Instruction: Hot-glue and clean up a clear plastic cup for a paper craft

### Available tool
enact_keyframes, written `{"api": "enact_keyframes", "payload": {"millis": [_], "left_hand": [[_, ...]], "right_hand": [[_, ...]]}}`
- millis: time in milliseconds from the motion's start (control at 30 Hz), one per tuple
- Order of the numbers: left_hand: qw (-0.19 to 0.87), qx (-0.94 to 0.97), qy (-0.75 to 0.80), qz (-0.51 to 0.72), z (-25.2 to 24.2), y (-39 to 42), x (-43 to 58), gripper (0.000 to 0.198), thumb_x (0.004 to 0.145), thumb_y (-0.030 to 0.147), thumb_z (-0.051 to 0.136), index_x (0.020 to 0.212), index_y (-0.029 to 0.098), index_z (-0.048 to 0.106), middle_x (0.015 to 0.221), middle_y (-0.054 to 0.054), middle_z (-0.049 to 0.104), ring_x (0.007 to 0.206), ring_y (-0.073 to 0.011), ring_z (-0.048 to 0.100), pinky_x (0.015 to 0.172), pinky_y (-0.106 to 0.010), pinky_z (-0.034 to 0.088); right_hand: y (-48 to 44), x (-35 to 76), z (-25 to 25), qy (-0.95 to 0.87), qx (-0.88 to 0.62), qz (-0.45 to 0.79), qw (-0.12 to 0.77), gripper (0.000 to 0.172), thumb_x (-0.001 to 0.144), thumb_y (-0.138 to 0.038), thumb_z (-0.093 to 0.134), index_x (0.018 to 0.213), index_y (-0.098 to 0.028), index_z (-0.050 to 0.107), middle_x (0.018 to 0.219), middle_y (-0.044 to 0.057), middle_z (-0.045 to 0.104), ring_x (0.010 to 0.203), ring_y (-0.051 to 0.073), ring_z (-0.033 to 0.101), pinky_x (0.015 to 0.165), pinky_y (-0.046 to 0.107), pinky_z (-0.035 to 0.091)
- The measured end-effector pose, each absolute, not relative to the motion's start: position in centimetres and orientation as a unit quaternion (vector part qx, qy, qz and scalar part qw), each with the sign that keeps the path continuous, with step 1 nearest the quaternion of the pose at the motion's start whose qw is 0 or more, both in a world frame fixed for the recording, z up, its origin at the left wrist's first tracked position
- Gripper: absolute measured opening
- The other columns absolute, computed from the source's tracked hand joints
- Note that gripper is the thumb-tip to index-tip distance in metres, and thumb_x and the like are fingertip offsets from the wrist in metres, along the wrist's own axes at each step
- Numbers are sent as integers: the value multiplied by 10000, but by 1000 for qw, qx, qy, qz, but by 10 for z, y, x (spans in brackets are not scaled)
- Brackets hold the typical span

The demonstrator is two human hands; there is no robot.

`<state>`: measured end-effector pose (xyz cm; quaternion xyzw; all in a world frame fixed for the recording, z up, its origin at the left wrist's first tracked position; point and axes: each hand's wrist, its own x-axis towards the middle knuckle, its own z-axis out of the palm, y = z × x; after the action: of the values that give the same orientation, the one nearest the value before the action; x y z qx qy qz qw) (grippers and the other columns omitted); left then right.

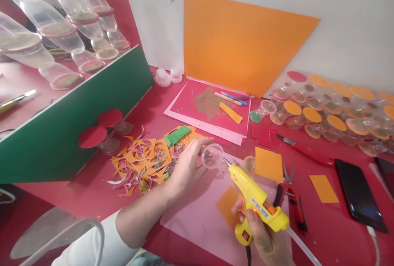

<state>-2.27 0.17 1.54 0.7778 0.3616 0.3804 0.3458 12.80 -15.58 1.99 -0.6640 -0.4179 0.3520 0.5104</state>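
My left hand (190, 164) is closed on a small clear plastic cup (212, 157), its round rim turned up toward me. In my right hand (264, 237) is a yellow hot glue gun (250, 188), with a small light lit on its body. The metal nozzle is at the cup's rim; I cannot tell whether it touches. Both hands are above a pale pink sheet (197, 221). An orange paper piece (227, 205) lies partly behind the gun. Past the nozzle, an orange paper square (268, 163) lies beside another clear cup (249, 164).
Orange paper scraps (144, 155) are heaped left of my hand, by a green board (92, 114). On the right lie pliers (289, 194), a red utility knife (308, 151) and a phone (358, 194). Rows of joined cups (335, 106) stand behind; orange card (240, 44) leans on the wall.
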Motion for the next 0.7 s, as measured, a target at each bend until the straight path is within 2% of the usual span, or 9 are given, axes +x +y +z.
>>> {"api": "enact_keyframes", "payload": {"millis": [100, 333, 433, 567, 700], "left_hand": [[353, 774, 358, 385, 16, 1, -23, 299, 861, 198, 645, 1147, 236, 566, 1044, -60, 707, 864, -180, 677, 767, -307, 531], [365, 787, 347, 356, 21, -1, -23, 206, 875, 169, 609, 1071, 231, 600, 983, -42, 694, 858, -176, 656, 774, -301, 523], [364, 791, 345, 349, 22, -2, -23, 205, 873, 164, 605, 1067, 229, 604, 972, -41, 690, 845, -176, 651, 769, -300, 522], [360, 801, 335, 342, 23, -2, -22, 233, 869, 137, 598, 1079, 236, 611, 971, -40, 691, 850, -181, 656, 770, -297, 527], [354, 806, 327, 344, 22, 0, -23, 306, 864, 110, 592, 1136, 250, 608, 1023, -47, 695, 911, -194, 666, 810, -312, 537]], "right_hand": [[-156, 128, 19, -403, -669, 360, 509, 401, 922, -558, 556, 772, -203, 667, 687, 52, 667, 526, 161, 589, 460, 262, 524], [-155, 127, 18, -414, -665, 331, 526, 382, 944, -523, 525, 784, -210, 676, 705, 62, 681, 623, 197, 653, 590, 313, 579], [-154, 128, 13, -413, -667, 325, 528, 371, 931, -523, 534, 788, -211, 673, 686, 59, 673, 605, 197, 646, 570, 313, 576], [-150, 133, 1, -439, -651, 307, 538, 438, 904, -592, 522, 717, -219, 657, 593, 43, 634, 515, 181, 605, 481, 287, 550], [-149, 135, -4, -449, -639, 303, 546, 447, 903, -601, 513, 727, -215, 656, 563, 36, 605, 479, 171, 570, 443, 279, 530]]}}
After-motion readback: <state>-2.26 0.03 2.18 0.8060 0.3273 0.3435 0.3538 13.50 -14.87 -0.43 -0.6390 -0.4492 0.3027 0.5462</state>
